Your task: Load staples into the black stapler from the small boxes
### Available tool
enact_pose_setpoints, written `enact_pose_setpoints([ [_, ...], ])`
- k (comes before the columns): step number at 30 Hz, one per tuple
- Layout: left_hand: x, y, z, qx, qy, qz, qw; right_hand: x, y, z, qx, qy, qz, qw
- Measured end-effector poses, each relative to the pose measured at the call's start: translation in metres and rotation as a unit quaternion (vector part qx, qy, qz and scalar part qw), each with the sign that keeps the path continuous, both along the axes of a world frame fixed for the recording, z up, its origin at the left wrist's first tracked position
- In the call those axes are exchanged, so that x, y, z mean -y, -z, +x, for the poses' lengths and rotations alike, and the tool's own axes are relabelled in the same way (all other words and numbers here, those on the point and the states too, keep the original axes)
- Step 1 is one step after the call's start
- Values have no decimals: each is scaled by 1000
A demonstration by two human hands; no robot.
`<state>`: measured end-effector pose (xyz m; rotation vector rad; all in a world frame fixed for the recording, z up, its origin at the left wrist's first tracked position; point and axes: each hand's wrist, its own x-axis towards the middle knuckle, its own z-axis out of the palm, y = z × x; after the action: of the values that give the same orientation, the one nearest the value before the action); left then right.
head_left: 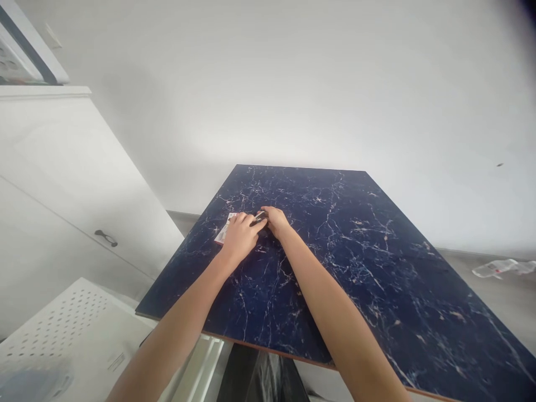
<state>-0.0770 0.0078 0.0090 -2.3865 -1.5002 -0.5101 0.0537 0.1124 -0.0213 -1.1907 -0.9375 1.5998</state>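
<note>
Left hand (240, 234): palm down, laid over the right part of a card (223, 230), fingertips reaching the small dark object (261, 216); cannot tell whether gripping or only pressing.
Right hand (275, 220): knuckles up, fingers curled together about the right end of the small dark object, seemingly clamped on it.
Small dark object: on the surface (377, 268) at its far left part, between the two hands and touching both; too small and too covered to identify.
Card: pale with a reddish edge, flat on the surface, left corner poking out from under the left hand.
Likely reason for the hold: weight of the left palm probably keeping the card from sliding on the glossy top, leaving the right fingers free for fine work at the object.
Arms: both stretched well forward, forearms low over the surface, converging at one spot.
Surface: dark blue slab with pale marble veining, tilted in view, pale brown edge along the near side.
Cabinet (62, 184): white, to the left, with a dark handle (106, 238) on its door.
Perforated box (62, 329): white, below the near left corner of the surface.
Wrapper (498, 268): crumpled clear plastic on the floor (481, 290) at right, well apart from the hands.
Wall (293, 84): plain white, behind.
</note>
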Motion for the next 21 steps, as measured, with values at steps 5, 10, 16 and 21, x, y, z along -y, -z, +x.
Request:
enact_pose_setpoints([
  [5,9,-1,15,-46,-1,52,998,5,-7,7,-59,-16,-39,997],
  [10,17,0,22,-72,-36,50,995,11,-10,14,-85,-89,-32,992],
  [16,15,-3,21,-82,-41,38,995,9,-3,4,-95,0,-3,995],
  [21,13,-2,17,-63,-39,32,997,11,-6,4,-103,1,0,995],
])
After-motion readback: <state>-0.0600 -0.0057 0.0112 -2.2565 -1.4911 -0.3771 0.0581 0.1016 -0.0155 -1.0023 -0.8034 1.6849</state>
